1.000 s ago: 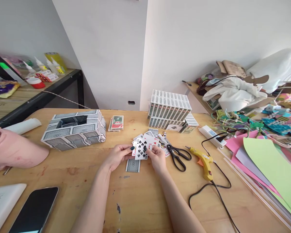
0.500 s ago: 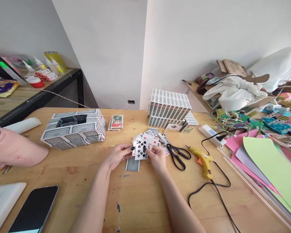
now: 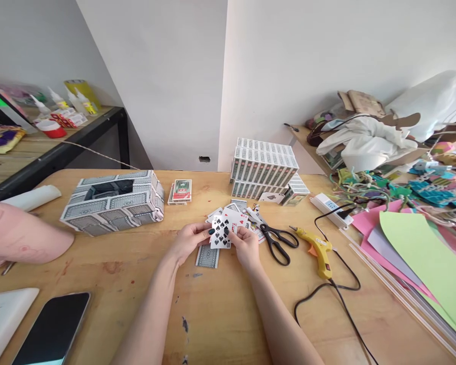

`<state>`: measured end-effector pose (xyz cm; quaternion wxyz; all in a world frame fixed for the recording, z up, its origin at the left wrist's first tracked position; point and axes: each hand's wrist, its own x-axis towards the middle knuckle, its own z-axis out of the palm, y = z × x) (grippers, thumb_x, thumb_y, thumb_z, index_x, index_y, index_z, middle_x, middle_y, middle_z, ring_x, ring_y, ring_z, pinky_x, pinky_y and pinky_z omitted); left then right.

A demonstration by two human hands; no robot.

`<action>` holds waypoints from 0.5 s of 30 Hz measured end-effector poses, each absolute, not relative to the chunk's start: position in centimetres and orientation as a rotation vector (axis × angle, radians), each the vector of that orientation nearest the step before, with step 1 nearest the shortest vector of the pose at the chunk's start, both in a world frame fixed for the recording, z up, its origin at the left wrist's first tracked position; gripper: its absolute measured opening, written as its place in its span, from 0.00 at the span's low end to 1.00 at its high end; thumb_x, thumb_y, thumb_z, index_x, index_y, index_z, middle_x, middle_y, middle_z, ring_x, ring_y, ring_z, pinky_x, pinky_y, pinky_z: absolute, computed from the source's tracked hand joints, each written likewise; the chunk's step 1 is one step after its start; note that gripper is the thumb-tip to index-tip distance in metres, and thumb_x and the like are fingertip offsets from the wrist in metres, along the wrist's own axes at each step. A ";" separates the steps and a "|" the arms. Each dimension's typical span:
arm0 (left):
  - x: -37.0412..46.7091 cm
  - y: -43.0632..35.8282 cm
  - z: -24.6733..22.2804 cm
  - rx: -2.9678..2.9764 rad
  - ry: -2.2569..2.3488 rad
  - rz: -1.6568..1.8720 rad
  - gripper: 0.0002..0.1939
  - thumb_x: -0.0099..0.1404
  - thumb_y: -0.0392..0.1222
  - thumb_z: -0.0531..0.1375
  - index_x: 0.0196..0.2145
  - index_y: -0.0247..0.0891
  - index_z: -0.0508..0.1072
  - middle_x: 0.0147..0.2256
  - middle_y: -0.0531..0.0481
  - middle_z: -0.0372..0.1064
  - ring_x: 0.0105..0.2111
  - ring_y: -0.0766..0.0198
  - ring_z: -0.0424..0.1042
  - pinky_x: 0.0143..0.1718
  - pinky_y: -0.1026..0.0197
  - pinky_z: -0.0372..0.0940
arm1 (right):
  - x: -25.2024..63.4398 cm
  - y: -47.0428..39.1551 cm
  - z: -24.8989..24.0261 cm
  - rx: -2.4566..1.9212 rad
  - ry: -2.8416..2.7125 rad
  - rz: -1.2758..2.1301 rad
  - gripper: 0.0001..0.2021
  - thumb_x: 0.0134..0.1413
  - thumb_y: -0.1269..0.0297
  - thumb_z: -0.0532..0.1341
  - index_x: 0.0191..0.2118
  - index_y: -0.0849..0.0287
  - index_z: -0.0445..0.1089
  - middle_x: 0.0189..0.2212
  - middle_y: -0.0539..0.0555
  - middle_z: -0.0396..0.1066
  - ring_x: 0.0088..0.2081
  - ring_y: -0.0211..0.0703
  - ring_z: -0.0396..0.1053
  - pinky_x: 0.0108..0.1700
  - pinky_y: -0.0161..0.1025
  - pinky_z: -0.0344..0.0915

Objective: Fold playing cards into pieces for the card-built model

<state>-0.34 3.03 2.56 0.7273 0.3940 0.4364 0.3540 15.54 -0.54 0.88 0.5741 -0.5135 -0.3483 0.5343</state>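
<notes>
Scissors (image 3: 278,244) and glue gun (image 3: 320,249) lie on the worktop (image 3: 220,314), right of the right grip (image 3: 249,248). Loose cards (image 3: 254,223) crowd just beyond the fingers; a face-down card (image 3: 207,257) lies nearer. Between the hands I see the ten of spades (image 3: 221,238), left grip (image 3: 186,242) pinching its left edge, right grip its right side.

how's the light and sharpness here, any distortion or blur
Head view: soft light, brightest toward the upper right, around the white sack; head view: wide-angle stretch near the edges, as on the pink cylinder; head view: ten of spades sharp enough to read; head view: lettering on the stacked card boxes too small to make out.
</notes>
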 end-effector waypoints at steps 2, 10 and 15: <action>-0.2 3.1 2.6 0.856 0.968 0.790 0.20 0.44 0.43 0.70 0.37 0.34 0.76 0.36 0.45 0.76 0.34 0.61 0.74 0.41 0.58 0.68 | 15.5 -0.5 0.9 -1.205 -0.816 1.245 0.16 0.36 0.53 0.67 0.18 0.58 0.63 0.14 0.46 0.62 0.19 0.36 0.58 0.23 0.34 0.56; 0.1 3.1 2.3 0.792 1.038 0.820 0.19 0.41 0.41 0.71 0.33 0.34 0.77 0.33 0.47 0.76 0.30 0.64 0.73 0.37 0.60 0.68 | 15.7 -0.4 0.6 -1.238 -0.822 1.252 0.17 0.34 0.52 0.67 0.18 0.58 0.63 0.14 0.47 0.62 0.19 0.36 0.57 0.22 0.34 0.54; 0.3 3.1 2.6 0.756 1.090 0.828 0.18 0.39 0.40 0.71 0.30 0.33 0.77 0.30 0.47 0.76 0.28 0.64 0.72 0.36 0.60 0.68 | 15.9 -0.2 0.3 -1.230 -0.814 1.292 0.17 0.33 0.52 0.68 0.18 0.59 0.63 0.14 0.47 0.62 0.19 0.35 0.56 0.22 0.34 0.53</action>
